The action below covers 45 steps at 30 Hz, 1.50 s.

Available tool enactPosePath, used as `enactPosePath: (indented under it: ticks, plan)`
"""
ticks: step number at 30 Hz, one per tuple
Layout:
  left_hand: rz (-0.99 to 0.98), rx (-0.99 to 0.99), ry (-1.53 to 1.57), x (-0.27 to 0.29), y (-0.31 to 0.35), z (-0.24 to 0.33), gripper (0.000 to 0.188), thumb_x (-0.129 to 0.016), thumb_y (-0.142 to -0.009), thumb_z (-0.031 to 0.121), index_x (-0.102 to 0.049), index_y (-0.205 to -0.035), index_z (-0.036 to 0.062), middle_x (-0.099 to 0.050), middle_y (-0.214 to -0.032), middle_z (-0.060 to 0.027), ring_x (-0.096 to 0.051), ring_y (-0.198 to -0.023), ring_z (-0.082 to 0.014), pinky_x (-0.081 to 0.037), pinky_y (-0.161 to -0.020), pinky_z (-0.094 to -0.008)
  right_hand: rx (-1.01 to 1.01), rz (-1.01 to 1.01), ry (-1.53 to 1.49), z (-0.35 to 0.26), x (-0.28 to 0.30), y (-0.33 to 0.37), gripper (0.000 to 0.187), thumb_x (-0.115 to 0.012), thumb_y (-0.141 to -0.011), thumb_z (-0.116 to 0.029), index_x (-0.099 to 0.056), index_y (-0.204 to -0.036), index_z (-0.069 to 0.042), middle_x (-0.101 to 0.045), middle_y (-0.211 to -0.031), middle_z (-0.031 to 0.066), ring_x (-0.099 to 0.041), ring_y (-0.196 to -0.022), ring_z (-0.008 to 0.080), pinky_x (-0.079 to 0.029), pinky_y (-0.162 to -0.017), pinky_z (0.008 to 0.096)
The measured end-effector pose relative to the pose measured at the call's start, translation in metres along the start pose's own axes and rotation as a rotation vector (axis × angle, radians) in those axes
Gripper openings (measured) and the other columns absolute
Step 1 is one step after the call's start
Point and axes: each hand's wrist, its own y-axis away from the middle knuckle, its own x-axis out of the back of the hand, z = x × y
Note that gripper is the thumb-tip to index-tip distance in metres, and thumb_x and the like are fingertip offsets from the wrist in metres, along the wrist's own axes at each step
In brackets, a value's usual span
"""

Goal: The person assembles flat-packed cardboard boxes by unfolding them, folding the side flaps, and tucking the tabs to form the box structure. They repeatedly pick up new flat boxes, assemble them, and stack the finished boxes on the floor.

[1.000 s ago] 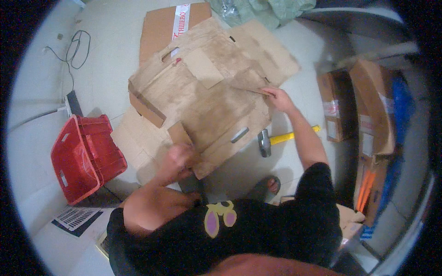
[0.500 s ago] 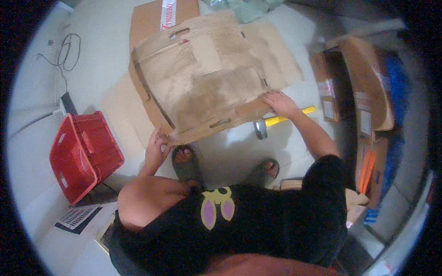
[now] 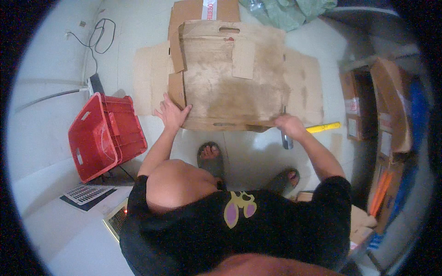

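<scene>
A large, worn brown cardboard sheet (image 3: 202, 87) with folded edge flaps and handle slots lies in front of me, stained dark over much of its face. My left hand (image 3: 172, 114) rests at its near left corner, fingers spread over the side flap and the thumb reaching onto the sheet. At the near right corner my right hand (image 3: 291, 126) is closed on the cardboard edge; the fingertips are partly hidden. Just under my right wrist lies a hammer (image 3: 323, 127) with a yellow handle, its metal head toward me.
Flatter cardboard (image 3: 307, 87) extends from beneath the sheet. A cardboard box (image 3: 189, 11) and a green plastic bag (image 3: 290, 14) lie beyond. On the left stands a red plastic crate (image 3: 122, 122), near a black cable (image 3: 97, 37). Cardboard boxes (image 3: 391, 110) line the right side.
The cardboard now sits straighter before me, where it was tilted. My left hand has spread its fingers on the left flap. My right hand has closed at the near right corner.
</scene>
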Motion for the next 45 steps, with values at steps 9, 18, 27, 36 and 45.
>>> enactPosePath:
  ticks: [9,18,27,36,45]
  plan:
    - [-0.63,-0.419,0.415,0.016,-0.047,-0.067,0.055,-0.069,-0.085,0.019,-0.054,-0.137,0.0046,-0.065,-0.123,-0.0191,-0.062,-0.115,-0.0379,-0.049,-0.1,-0.0407,-0.337,-0.195,-0.242,0.015,0.015,-0.019,0.028,-0.064,-0.093,-0.03,-0.071,-0.106,-0.007,-0.071,-0.107,0.0148,-0.066,-0.101,0.0361,-0.054,-0.083,0.0427]
    - [-0.226,-0.911,0.08,0.021,0.005,-0.063,0.043,-0.083,-0.077,0.035,-0.07,-0.105,0.0049,-0.066,-0.118,-0.015,-0.062,-0.11,-0.0387,-0.05,-0.092,-0.0437,-0.401,-0.39,-0.553,0.075,-0.002,-0.08,0.05,-0.067,-0.093,-0.049,-0.071,-0.113,-0.004,-0.07,-0.088,0.0101,-0.064,-0.085,0.0198,-0.052,-0.079,0.0371]
    - [-0.958,-0.748,0.131,0.022,-0.076,-0.078,0.052,-0.083,-0.075,0.038,-0.072,-0.111,0.0033,-0.072,-0.106,-0.0182,-0.069,-0.096,-0.0367,-0.052,-0.088,-0.0444,-0.246,-0.42,-0.59,0.043,-0.002,-0.068,0.047,-0.076,-0.087,-0.044,-0.07,-0.103,0.0,-0.066,-0.076,0.0079,-0.063,-0.076,0.0205,-0.053,-0.071,0.0392]
    - [-0.978,-0.848,0.04,-0.01,-0.046,-0.045,0.054,-0.08,-0.078,0.042,-0.069,-0.115,0.0044,-0.07,-0.112,-0.021,-0.066,-0.105,-0.0382,-0.052,-0.09,-0.0456,-0.217,-0.657,0.038,0.058,-0.022,-0.032,0.044,-0.078,-0.076,-0.04,-0.071,-0.098,-0.002,-0.072,-0.09,0.0208,-0.07,-0.085,0.037,-0.055,-0.071,0.0462]
    - [-0.683,-0.764,0.088,-0.067,0.03,-0.013,0.063,-0.072,-0.083,0.056,-0.059,-0.121,0.0072,-0.069,-0.111,-0.0193,-0.066,-0.103,-0.041,-0.053,-0.088,-0.0502,-0.371,-0.57,0.13,0.072,-0.016,0.025,0.052,-0.072,-0.079,-0.052,-0.073,-0.105,-0.008,-0.073,-0.098,0.0181,-0.07,-0.097,0.0356,-0.057,-0.078,0.0469]
